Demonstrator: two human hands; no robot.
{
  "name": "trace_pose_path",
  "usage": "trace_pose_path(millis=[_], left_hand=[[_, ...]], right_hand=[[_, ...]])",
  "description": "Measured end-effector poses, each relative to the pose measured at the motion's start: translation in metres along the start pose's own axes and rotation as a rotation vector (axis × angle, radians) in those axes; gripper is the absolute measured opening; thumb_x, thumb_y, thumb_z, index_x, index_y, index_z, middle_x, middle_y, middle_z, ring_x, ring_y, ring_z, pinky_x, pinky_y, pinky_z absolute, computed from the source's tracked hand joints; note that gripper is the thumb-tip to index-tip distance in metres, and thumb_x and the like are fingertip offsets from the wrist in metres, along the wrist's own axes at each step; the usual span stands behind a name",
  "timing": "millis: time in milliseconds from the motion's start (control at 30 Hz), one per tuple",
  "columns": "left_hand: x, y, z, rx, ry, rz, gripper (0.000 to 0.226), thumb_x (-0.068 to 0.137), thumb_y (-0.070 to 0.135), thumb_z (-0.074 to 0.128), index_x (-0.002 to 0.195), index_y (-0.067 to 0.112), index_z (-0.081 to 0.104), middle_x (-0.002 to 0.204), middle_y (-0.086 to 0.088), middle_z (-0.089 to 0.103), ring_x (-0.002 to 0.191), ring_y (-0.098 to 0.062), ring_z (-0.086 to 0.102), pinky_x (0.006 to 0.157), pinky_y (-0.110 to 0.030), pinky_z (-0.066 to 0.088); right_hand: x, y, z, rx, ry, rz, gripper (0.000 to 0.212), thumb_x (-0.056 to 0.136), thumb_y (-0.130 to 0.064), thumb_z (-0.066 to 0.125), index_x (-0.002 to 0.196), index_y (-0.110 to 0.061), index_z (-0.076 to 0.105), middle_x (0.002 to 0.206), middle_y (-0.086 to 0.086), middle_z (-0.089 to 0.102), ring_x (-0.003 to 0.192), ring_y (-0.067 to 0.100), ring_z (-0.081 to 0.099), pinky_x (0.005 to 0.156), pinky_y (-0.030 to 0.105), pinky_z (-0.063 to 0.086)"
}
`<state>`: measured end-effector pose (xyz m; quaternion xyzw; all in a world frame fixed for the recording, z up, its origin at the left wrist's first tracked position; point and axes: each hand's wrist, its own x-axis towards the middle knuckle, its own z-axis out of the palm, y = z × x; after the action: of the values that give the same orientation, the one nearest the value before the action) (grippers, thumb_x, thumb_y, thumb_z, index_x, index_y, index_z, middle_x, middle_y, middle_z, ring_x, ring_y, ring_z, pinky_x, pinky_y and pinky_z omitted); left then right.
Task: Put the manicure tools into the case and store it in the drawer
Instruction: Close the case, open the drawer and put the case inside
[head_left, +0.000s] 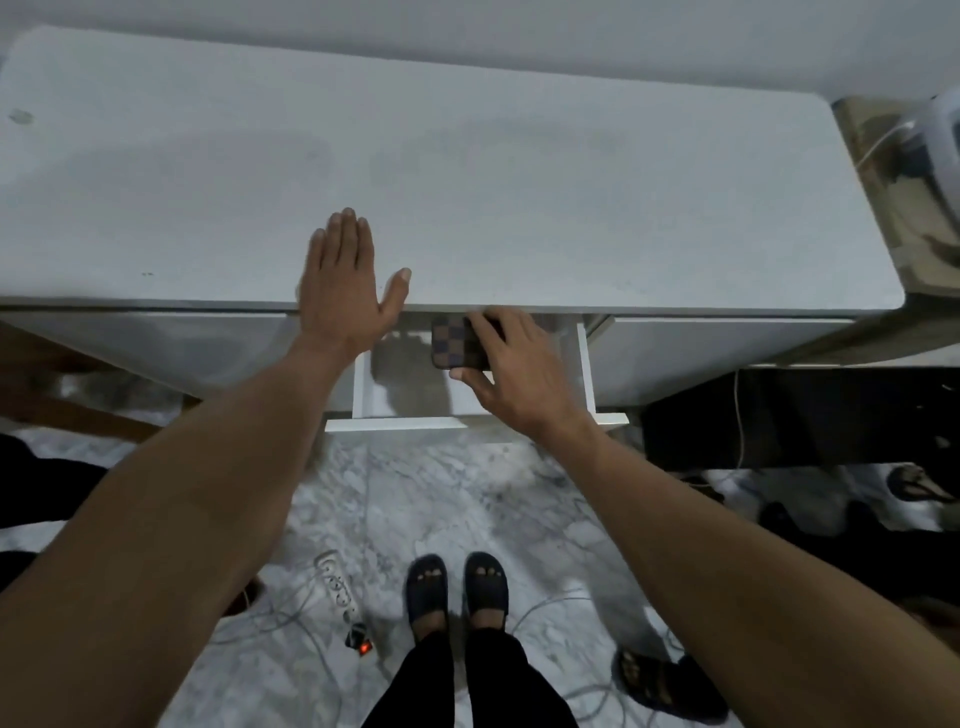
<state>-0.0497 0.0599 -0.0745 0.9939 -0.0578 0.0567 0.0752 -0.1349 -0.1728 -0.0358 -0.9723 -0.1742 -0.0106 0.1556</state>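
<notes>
The manicure case (453, 343) is a small closed pouch with a brown checker pattern. My right hand (511, 366) grips it from the right side and holds it inside the open white drawer (397, 423), near the drawer's back under the tabletop edge. My left hand (348, 283) lies flat with fingers spread on the front edge of the white table (467, 182), just left of the drawer. No loose manicure tools are visible.
The drawer is pulled out toward me above a marble floor. A power strip (340, 587) with cables lies on the floor by my feet (457, 587). A dark box (779, 415) stands under the table's right end, and sandals (670, 686) lie at the lower right.
</notes>
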Motion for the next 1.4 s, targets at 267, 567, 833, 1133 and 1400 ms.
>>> trace_pose_path(millis=[267, 567, 833, 1133, 1400], left_hand=[[-0.002, -0.002, 0.010, -0.060, 0.114, -0.004, 0.081, 0.105, 0.055, 0.028, 0.159, -0.006, 0.027, 0.167, -0.027, 0.027, 0.158, -0.037, 0.023, 0.131, -0.046, 0.017], [0.002, -0.005, 0.023, -0.030, 0.250, -0.021, 0.078, 0.103, 0.053, 0.038, 0.156, -0.004, 0.038, 0.163, -0.023, 0.038, 0.154, -0.034, 0.035, 0.127, -0.045, 0.028], [0.004, -0.006, 0.029, -0.007, 0.320, -0.028, 0.076, 0.100, 0.052, 0.046, 0.153, -0.003, 0.046, 0.160, -0.021, 0.044, 0.151, -0.033, 0.041, 0.125, -0.044, 0.033], [0.007, 0.007, 0.023, -0.013, 0.350, -0.009, 0.075, 0.099, 0.051, 0.047, 0.152, -0.002, 0.047, 0.160, -0.020, 0.045, 0.151, -0.031, 0.042, 0.123, -0.045, 0.036], [0.001, -0.009, 0.020, -0.012, 0.215, -0.002, 0.080, 0.103, 0.056, 0.038, 0.157, -0.002, 0.037, 0.165, -0.020, 0.037, 0.155, -0.032, 0.034, 0.128, -0.044, 0.028]], right_hand=[[0.000, 0.010, 0.023, -0.029, -0.178, 0.091, 0.066, 0.083, -0.047, 0.070, 0.135, -0.012, 0.049, 0.127, 0.012, 0.052, 0.113, 0.032, 0.050, 0.094, 0.044, 0.045], [0.031, 0.023, 0.069, -0.004, -0.360, 0.162, 0.065, 0.084, -0.042, 0.071, 0.135, -0.009, 0.046, 0.129, 0.017, 0.048, 0.119, 0.035, 0.045, 0.091, 0.048, 0.048], [0.043, 0.032, 0.110, -0.076, -0.498, 0.176, 0.072, 0.084, -0.031, 0.072, 0.139, -0.003, 0.037, 0.132, 0.022, 0.043, 0.119, 0.039, 0.043, 0.092, 0.049, 0.049], [0.047, 0.045, 0.116, -0.040, -0.534, 0.245, 0.071, 0.088, -0.027, 0.069, 0.143, -0.003, 0.031, 0.135, 0.021, 0.041, 0.120, 0.036, 0.042, 0.094, 0.044, 0.044], [0.034, 0.030, 0.075, 0.004, -0.405, 0.229, 0.067, 0.094, -0.042, 0.058, 0.147, -0.008, 0.035, 0.145, 0.017, 0.043, 0.135, 0.034, 0.039, 0.109, 0.042, 0.036]])
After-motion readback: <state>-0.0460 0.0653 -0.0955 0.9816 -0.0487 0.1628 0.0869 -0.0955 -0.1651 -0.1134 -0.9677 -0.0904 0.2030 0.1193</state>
